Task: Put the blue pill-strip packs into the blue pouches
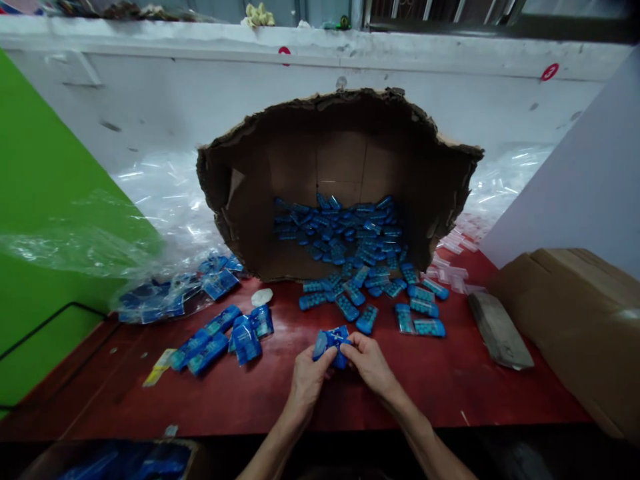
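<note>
My left hand point(309, 375) and my right hand point(369, 363) meet near the front middle of the red table. Between them they pinch a small blue packet point(334, 337), the left at its left side and the right at its right side. Beyond the hands, small blue containers point(367, 319) spill from a torn cardboard box point(340, 157) lying with its opening towards me. To the left lie several blue packets point(207, 347) in a loose group. What is inside the held packet is too small to tell.
Plastic-wrapped blue packets point(155, 300) lie at the left. A grey block point(500, 330) and a closed cardboard box point(570, 320) stand at the right of the red table point(425, 393). Clear small pieces point(453, 273) lie behind them. A box of blue items point(193, 460) sits below the front edge.
</note>
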Available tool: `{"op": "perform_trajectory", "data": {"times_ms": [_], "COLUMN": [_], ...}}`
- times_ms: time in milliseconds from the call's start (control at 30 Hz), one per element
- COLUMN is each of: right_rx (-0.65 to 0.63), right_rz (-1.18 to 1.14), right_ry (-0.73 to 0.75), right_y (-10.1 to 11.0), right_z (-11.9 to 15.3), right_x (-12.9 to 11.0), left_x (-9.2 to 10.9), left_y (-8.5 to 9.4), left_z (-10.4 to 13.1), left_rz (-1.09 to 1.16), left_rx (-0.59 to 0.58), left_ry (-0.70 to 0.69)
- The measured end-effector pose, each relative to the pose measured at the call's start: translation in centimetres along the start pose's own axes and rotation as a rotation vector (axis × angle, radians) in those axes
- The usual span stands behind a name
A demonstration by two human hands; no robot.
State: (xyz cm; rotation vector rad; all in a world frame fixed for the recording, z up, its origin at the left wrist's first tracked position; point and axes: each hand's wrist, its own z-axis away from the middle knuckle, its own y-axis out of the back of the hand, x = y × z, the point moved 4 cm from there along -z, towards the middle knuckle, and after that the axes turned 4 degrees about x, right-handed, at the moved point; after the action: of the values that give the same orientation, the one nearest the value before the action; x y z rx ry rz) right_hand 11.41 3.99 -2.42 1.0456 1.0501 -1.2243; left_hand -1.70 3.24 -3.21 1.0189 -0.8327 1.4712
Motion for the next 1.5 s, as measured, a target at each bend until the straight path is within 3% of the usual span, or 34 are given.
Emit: {"op": "perform_trajectory", "data": {"times_ms": [100, 267, 400, 467, 533, 633, 767, 867, 1067, 1167, 1300, 1400, 1500], "right_rx": [-0.007, 0.042, 0.029, -0.019, -0.049, 0.04, 0.061, 0.02, 0.083, 0.161, 0.102, 0.101, 0.133], "right_rz": [0.087, 0.235, 0.273, 0.311, 0.395, 0.717, 1.195, 1.3, 1.138, 0.653, -0.219, -0.48, -0.514], "right_ry": [0.041, 0.164, 0.164, 0.158, 0.206, 0.308, 0.236, 0.231, 0.278, 0.255, -0.04, -0.111, -0.114], "right_y": [-0.1, 0.5, 1.7, 2.4, 3.2, 4.7, 5.6, 5.4, 6.2, 6.5, 4.9, 3.4, 2.8], "right_z": [0.2, 0.1, -0.1, -0.3, -0.6, -1.4, -2.4, -2.5, -2.3, -1.5, 0.4, 1.6, 1.9], "right_x": [-0.1, -0.9, -1.6, -2.1, -2.7, -3.5, -2.7, -2.2, -3.8, -4.7, -3.1, -2.2, -1.8], "left_x": [-0.2, -0.1, 1.1, 1.4, 1.5, 0.9, 0.1, -0.2, -0.5, -0.7, -1.2, -1.2, -0.9], "left_y": [-0.4, -1.9, -2.4, -2.0, -1.5, -1.3, -1.4, -1.4, -1.5, -1.7, -1.7, -1.8, -1.7], "left_z": [-0.1, 0.6, 1.5, 1.6, 1.4, 1.3, 1.7, 2.0, 2.1, 2.0, 1.9, 1.8, 1.9], "left_rz": [0.029, 0.245, 0.316, 0.309, 0.304, 0.347, 0.419, 0.476, 0.612, 0.664, 0.656, 0.629, 0.602], "left_rx": [-0.016, -0.047, -0.322, -0.382, -0.333, -0.25, -0.188, -0.155, -0.11, -0.11, -0.073, -0.081, -0.102], "left_ry": [-0.005, 0.131, 0.212, 0.24, 0.261, 0.32, 0.409, 0.463, 0.537, 0.54, 0.489, 0.415, 0.355]}}
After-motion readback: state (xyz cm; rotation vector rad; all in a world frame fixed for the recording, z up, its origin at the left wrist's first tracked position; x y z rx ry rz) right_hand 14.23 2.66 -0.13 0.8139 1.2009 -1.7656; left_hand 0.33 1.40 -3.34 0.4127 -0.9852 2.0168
